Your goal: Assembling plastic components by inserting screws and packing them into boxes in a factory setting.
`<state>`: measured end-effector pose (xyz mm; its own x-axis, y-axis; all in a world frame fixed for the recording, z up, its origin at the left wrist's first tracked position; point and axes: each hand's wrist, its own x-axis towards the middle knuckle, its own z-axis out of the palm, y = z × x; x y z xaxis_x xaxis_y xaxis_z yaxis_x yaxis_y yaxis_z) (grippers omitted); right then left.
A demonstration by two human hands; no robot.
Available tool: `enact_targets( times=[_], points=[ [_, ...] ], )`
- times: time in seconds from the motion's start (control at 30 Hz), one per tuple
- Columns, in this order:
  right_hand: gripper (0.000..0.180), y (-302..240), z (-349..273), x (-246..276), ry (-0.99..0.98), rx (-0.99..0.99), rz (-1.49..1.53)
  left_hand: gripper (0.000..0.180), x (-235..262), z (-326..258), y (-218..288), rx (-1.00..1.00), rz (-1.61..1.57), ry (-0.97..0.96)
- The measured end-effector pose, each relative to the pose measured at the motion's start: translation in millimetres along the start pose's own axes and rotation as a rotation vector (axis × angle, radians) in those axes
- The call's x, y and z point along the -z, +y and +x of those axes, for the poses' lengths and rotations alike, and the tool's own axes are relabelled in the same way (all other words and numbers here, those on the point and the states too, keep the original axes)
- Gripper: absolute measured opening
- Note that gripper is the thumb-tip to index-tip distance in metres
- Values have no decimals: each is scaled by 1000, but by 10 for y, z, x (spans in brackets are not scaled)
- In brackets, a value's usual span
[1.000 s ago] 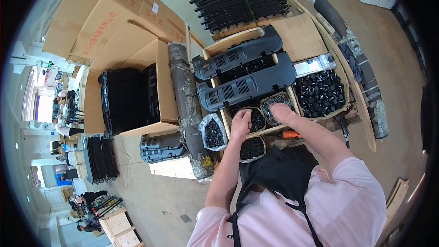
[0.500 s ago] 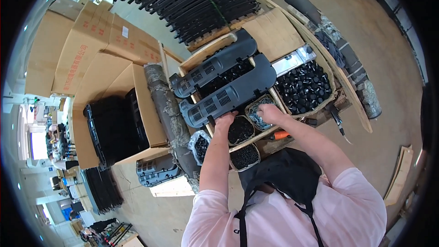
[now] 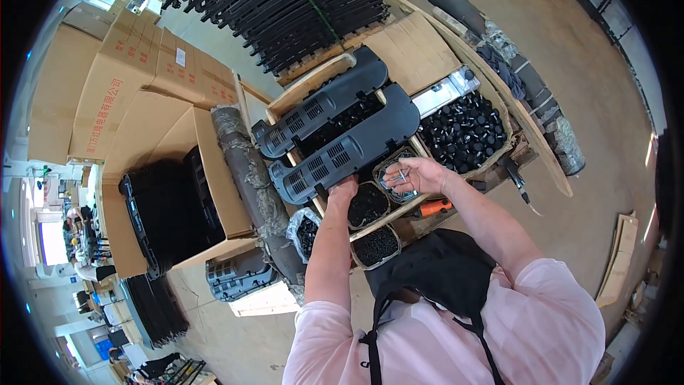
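Note:
My left hand (image 3: 343, 189) rests with closed fingers on the near edge of a long dark grey vented plastic panel (image 3: 342, 150) lying across a wooden crate. A second similar panel (image 3: 320, 103) lies just beyond it. My right hand (image 3: 413, 173) is cupped, palm up, over a small bowl (image 3: 394, 160), holding a few small silvery screws. Two round bowls of small black parts (image 3: 368, 205) (image 3: 375, 246) sit just below my hands.
A box of black knobs (image 3: 463, 132) is at the right, an orange-handled tool (image 3: 434, 207) near my right forearm. Open cardboard boxes with black panels (image 3: 160, 214) stand left, a wrapped roll (image 3: 249, 185) between. Black curved rails (image 3: 285, 0) are stacked at the back.
The view has tilted so the crate sits higher and more central. My right hand has lifted from the bowl and turned palm up with screws; my left hand moved onto the panel's edge.

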<state>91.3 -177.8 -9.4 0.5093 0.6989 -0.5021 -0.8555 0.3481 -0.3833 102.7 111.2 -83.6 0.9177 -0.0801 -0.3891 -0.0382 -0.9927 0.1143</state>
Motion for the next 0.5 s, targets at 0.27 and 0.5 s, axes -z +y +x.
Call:
enact_targets(
  times=[0.27, 0.5],
  points=[
    [45, 11, 30, -43, -26, -3, 46, 48, -71, -357, 69, 100, -23, 252],
    [30, 85, 61, 70, -14, 53, -87, 24, 278, -1098, 591, 238, -1419, 13]
  ],
)
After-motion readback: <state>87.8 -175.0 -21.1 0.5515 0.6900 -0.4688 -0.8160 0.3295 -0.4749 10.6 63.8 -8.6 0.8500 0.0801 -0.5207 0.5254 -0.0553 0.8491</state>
